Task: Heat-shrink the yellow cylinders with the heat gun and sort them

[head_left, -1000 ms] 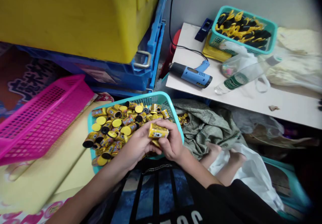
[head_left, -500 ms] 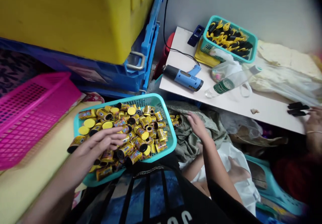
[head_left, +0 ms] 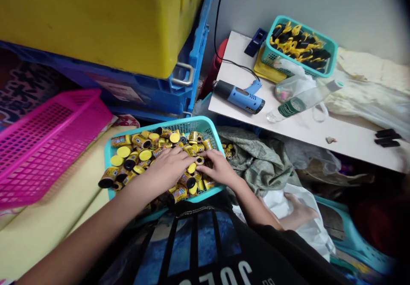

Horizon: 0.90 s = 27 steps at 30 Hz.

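Observation:
A teal basket (head_left: 192,124) on my lap holds several small yellow-and-black canisters (head_left: 137,148) with printed labels and yellow caps. My left hand (head_left: 168,167) rests palm down on the pile near the basket's middle, fingers curled onto the canisters. My right hand (head_left: 216,167) lies on the pile at the basket's right edge, fingers bent down among the canisters. What either hand grips, if anything, is hidden under the fingers.
An empty pink basket (head_left: 45,139) sits at the left. A yellow crate (head_left: 96,20) on a blue crate (head_left: 153,95) stands behind. On the white table (head_left: 304,131) lie a blue heat gun (head_left: 240,97), a plastic bottle (head_left: 301,103) and another teal basket (head_left: 301,45). Grey cloth (head_left: 256,161) lies right.
Both hands held one canister together a second ago. They then parted, the right reaching to the grey cloth. Now both are back down on the pile in the basket.

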### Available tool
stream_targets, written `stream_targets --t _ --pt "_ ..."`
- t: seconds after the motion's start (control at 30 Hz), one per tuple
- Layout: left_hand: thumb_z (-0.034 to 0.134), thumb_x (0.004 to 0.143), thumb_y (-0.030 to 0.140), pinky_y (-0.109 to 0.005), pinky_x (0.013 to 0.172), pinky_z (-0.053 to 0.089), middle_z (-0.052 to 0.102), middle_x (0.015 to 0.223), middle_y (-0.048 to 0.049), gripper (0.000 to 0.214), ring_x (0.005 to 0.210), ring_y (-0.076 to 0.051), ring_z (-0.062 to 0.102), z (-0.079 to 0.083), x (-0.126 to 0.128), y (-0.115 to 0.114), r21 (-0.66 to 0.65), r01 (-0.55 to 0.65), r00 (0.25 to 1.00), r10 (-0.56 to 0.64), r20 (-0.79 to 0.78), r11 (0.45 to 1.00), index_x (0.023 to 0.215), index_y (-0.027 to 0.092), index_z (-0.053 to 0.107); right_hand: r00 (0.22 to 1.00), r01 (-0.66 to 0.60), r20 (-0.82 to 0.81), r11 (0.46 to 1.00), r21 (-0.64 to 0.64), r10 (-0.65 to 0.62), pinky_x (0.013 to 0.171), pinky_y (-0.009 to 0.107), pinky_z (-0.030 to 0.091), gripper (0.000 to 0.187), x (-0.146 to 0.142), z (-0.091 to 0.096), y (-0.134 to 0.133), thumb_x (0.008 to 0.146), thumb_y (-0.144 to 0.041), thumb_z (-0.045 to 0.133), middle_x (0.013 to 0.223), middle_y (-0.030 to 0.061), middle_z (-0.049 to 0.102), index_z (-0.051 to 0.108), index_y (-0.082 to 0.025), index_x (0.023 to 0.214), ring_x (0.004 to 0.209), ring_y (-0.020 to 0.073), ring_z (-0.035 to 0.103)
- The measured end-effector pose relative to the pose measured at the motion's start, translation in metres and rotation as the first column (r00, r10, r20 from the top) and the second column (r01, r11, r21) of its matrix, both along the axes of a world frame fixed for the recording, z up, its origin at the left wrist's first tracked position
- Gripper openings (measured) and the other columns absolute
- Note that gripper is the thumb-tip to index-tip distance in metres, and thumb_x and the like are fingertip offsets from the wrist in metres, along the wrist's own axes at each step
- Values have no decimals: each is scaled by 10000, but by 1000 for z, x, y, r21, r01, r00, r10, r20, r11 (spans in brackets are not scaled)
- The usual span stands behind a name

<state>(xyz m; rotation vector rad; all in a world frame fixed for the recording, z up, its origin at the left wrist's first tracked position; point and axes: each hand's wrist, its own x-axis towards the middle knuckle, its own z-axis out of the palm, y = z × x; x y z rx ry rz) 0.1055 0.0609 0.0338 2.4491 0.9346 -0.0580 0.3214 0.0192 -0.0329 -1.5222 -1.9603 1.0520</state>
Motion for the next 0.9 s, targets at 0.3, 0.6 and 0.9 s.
stream_targets --t 0.3,0.6,0.9 --pt "640 855 134 -458 965 486 640 1173 -133 239 1124 -311 590 -3 12 7 -45 59 994 -63 -95 997 1088 172 679 666 398 -546 862 -315 -507 837 262 512 643 35 3 -7 842 -582 662 1191 60 608 550 -213 1357 882 118 587" --pt "388 997 417 -406 946 483 679 1138 -98 352 1066 -271 629 17 11 12 -323 -254 923 328 200 912 1196 198 580 204 410 -642 660 -629 -739 534 204 394 440 79 3 2 787 -503 593 850 44 553 601 -172 1077 675 101 466" --pt "616 848 537 -244 522 474 612 783 -5 437 668 -166 607 22 54 5 -883 -155 621 739 262 443 1131 204 633 694 419 -577 894 -161 -430 904 271 520 396 36 55 -25 790 -367 783 1106 39 634 602 -224 1112 1015 141 618"
